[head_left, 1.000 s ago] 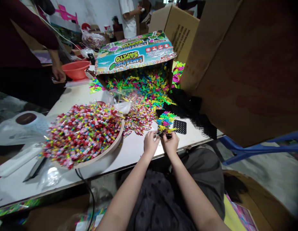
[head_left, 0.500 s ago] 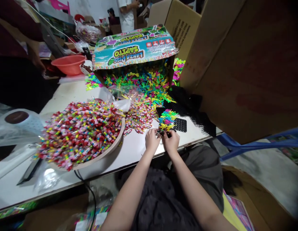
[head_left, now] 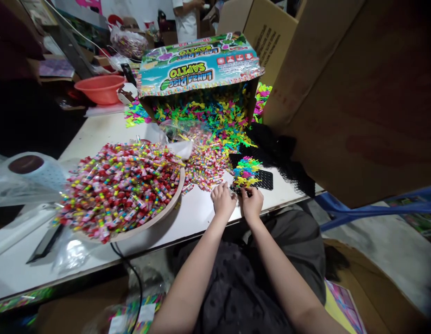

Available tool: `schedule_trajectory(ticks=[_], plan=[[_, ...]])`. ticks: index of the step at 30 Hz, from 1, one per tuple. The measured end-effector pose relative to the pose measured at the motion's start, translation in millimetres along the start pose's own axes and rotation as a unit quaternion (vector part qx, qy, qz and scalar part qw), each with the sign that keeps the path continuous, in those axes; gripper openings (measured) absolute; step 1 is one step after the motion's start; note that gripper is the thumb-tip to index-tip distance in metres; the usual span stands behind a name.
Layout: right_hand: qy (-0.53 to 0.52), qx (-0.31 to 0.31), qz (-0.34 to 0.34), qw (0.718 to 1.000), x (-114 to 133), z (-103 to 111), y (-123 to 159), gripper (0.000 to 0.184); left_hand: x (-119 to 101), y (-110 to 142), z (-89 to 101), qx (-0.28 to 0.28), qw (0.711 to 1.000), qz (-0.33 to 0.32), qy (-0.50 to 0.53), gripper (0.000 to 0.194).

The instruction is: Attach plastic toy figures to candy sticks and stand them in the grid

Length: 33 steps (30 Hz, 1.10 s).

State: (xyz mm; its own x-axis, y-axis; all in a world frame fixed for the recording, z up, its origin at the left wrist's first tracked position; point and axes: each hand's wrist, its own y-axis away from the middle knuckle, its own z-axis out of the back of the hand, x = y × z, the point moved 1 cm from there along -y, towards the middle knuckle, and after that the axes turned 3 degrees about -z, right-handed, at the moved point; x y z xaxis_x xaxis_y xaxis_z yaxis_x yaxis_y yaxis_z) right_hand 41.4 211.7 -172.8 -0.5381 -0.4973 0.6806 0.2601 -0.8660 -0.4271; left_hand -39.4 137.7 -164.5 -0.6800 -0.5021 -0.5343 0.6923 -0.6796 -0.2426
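Left hand [head_left: 224, 203] and right hand [head_left: 253, 203] share the worktop's [head_left: 193, 208] edge, fingers curled; whether clamped, I cannot tell. Just beyond, bright toys [head_left: 248, 172] lie by a black tray [head_left: 267, 180], likely for short reach; farther, a box [head_left: 194, 72] opens toward them.

Printed box [head_left: 198, 70]: "LANZA DISC", "SAPITO", upside down. Brown carton [head_left: 271, 48]: print unclear.

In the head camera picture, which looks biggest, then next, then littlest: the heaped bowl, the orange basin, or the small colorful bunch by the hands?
1. Heaped bowl
2. Orange basin
3. Small colorful bunch

The basin is farther away, so real sizes are unsure.
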Motion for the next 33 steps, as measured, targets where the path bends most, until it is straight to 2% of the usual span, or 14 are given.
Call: schedule_trajectory(ticks=[5, 16, 20, 22, 27, 33], plan=[[0.009, 0.008, 0.005, 1.000, 1, 0, -1, 0.020, 0, 0, 0.5, 0.001, 1.000, -0.019, -0.003, 0.036], [0.013, 0.014, 0.013, 1.000, 2, -1, -1, 0.021, -2, 1, 3.2, -0.012, 1.000, -0.020, 0.007, 0.033], [0.008, 0.020, 0.013, 1.000, 2, -1, -2, 0.019, -3, 0, 4.9, -0.053, 0.997, 0.001, 0.052, 0.038], [0.002, 0.023, 0.007, 1.000, 2, -1, -3, 0.017, -4, -1, 6.2, -0.071, 0.993, -0.007, 0.091, 0.034], [-0.007, 0.047, 0.003, 0.999, 7, 2, -3, 0.015, -2, -3, 6.2, -0.061, 0.985, -0.044, 0.157, 0.018], [-0.007, 0.068, 0.006, 0.998, 15, 2, 4, 0.012, 5, -7, 3.0, -0.060, 0.974, -0.023, 0.218, 0.013]])
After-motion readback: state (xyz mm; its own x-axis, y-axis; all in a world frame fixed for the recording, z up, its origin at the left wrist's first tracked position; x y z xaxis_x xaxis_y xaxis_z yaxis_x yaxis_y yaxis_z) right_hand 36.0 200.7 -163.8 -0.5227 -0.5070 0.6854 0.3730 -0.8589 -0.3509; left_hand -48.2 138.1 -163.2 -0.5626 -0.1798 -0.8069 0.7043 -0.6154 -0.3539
